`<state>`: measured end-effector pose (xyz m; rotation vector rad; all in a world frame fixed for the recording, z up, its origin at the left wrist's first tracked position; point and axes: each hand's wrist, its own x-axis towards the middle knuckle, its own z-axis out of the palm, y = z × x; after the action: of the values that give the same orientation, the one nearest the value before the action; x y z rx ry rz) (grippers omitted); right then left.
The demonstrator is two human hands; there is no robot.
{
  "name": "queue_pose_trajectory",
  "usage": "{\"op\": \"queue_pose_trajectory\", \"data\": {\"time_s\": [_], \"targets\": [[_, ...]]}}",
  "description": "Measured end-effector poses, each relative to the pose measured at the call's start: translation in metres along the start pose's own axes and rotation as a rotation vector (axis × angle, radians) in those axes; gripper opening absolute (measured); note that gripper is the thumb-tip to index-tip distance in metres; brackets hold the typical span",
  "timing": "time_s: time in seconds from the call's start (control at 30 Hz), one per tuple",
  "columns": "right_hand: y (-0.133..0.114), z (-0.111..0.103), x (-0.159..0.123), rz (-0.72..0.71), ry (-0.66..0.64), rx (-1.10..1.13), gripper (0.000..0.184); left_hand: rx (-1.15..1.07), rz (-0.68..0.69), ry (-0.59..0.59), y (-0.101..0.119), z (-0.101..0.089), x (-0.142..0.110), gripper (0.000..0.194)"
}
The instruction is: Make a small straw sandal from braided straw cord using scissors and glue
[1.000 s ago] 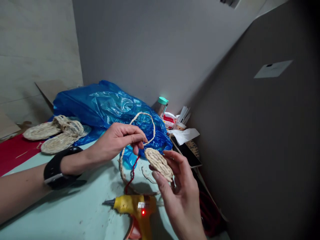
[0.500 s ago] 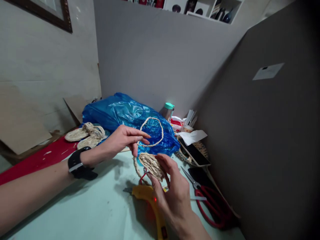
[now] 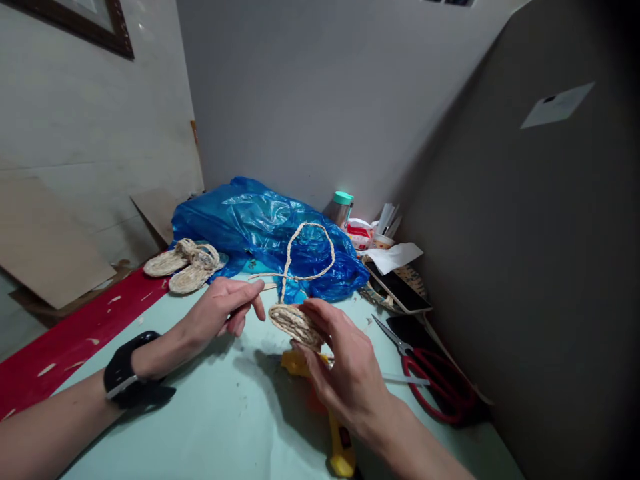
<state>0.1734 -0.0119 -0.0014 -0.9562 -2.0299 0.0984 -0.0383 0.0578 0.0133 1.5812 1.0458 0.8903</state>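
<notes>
My right hand (image 3: 353, 363) grips a flat oval coil of braided straw cord (image 3: 295, 323) on its edge, thumb below and fingers above. From the coil a loose length of braid (image 3: 333, 250) rises and loops over the blue bag, its thin end pointing left. My left hand (image 3: 233, 303), with a black band on the wrist, is just left of the coil and apart from it, fingers loosely bent, nothing visible in them. Beneath my right hand lies a yellow glue gun (image 3: 343, 453), partly hidden by that hand.
A crumpled blue plastic bag (image 3: 235, 217) fills the back. Small straw sandals (image 3: 193, 273) lie at left. Red-handled scissors (image 3: 435, 387) rest at right near a phone (image 3: 397, 290) and white paper (image 3: 395, 257). A green-lidded bottle (image 3: 342, 207) stands behind, against a grey partition (image 3: 310, 100).
My left hand has moved left and down, away from the cord. The loose cord now crosses itself in a loop above the coil. My right hand keeps its grip; the view has shifted.
</notes>
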Motion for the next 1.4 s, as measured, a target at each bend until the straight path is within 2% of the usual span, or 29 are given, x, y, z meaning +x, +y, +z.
{"op": "queue_pose_trajectory", "data": {"time_s": [0.17,0.33,0.53,0.77,0.97,1.07,1.17,1.33,1.4], "targets": [[0.002,-0.005,0.001,-0.060,-0.010,-0.062,0.043,-0.014,-0.002,0.031,-0.002,0.002,0.001,0.027],[0.007,-0.001,-0.004,-0.029,-0.033,-0.044,0.041,-0.223,-0.050,0.009,-0.003,0.004,-0.001,0.032],[0.011,-0.001,-0.010,-0.012,-0.055,-0.052,0.041,-0.193,-0.086,0.056,-0.003,0.011,-0.003,0.019],[0.009,-0.002,-0.009,0.000,-0.032,-0.045,0.043,-0.148,-0.115,0.001,-0.011,0.007,-0.011,0.030],[0.006,0.000,-0.010,0.001,-0.042,-0.050,0.043,-0.144,-0.027,-0.030,-0.017,0.010,-0.015,0.058],[0.007,0.002,-0.011,0.006,-0.036,-0.087,0.038,-0.012,0.033,0.013,-0.010,0.017,-0.018,0.035],[0.007,0.004,-0.014,-0.005,-0.049,-0.125,0.040,0.003,0.027,-0.013,-0.002,0.026,-0.023,0.040],[0.004,0.003,-0.016,-0.041,-0.087,-0.106,0.053,-0.076,0.050,0.027,-0.001,0.036,-0.027,0.021],[0.004,0.003,-0.016,-0.042,-0.113,-0.139,0.060,-0.079,0.057,-0.001,-0.001,0.036,-0.028,0.018]]}}
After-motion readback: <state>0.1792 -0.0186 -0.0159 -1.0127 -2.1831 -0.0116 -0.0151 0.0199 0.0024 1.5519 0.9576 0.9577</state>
